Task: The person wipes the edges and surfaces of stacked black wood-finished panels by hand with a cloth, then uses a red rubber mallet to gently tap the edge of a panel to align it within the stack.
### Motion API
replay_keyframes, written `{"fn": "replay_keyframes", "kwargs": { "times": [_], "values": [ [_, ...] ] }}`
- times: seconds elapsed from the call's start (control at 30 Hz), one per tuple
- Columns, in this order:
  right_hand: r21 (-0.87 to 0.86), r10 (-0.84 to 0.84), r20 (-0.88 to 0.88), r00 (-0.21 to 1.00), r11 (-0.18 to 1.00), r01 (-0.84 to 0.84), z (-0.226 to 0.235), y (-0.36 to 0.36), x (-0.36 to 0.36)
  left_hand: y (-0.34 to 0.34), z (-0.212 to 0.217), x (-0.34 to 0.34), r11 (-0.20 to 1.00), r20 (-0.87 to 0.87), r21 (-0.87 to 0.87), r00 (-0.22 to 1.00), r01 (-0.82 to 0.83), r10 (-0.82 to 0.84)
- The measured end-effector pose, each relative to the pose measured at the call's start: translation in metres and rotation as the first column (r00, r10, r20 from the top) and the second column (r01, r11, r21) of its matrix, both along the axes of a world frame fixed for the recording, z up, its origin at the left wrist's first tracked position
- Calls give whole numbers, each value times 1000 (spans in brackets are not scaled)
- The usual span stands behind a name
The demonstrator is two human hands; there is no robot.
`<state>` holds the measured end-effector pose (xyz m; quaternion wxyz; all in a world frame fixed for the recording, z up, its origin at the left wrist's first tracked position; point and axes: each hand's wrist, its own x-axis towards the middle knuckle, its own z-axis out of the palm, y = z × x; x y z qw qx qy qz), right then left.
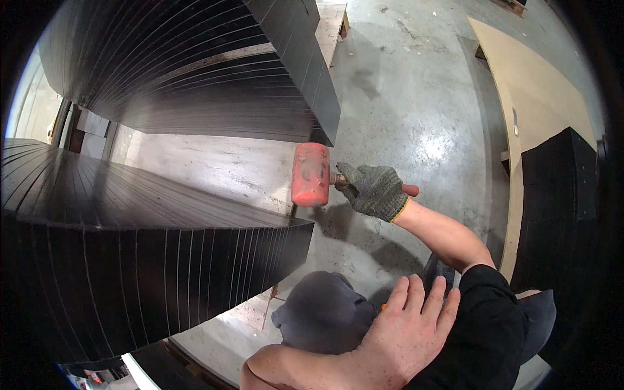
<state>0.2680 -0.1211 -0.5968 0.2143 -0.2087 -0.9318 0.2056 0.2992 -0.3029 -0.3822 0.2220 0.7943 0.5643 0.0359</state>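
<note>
My right hand (377,192), in a dark grey knitted work glove with a yellow cuff edge, is closed round the handle of a red mallet (311,175). The scuffed mallet head hangs at the gap between two stacks of black panels, beside the corner of the far stack (260,107). Below and left of it stands the near stack (162,273), its panel edges showing as thin lines. My left hand (406,331) is bare, fingers stretched out and slightly apart, held in front of my body with nothing in it. It is away from the mallet and the panels.
A pale board (208,166) lies between the two black stacks. To the right, a long beige board (539,91) carries another pile of black pieces (559,188). The grey concrete floor (416,84) is stained and dusty. My knees, in dark grey cloth (322,315), show below.
</note>
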Motion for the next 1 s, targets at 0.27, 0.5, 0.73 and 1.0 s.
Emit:
{"fn": "replay_keyframes", "kwargs": {
  "times": [0.27, 0.5, 0.73, 1.0],
  "values": [
    [30, 50, 177, 983, 998, -56, -23, 4, 9, 2, 5, 0, 996, 57, 45, 996, -76, 73],
    [-65, 38, 342, 939, 998, -16, -35, 10, 6, 4, 5, 1, 979, 122, 162, 987, -123, 104],
    [-57, 0, 257, 966, 998, 15, -35, 10, 9, 3, 4, 2, 974, 168, 169, 978, -149, 120],
    [-98, 37, 419, 907, 995, 4, -38, 18, 10, 7, 2, -4, 994, 142, 102, 990, -26, 11]
  ]
}}
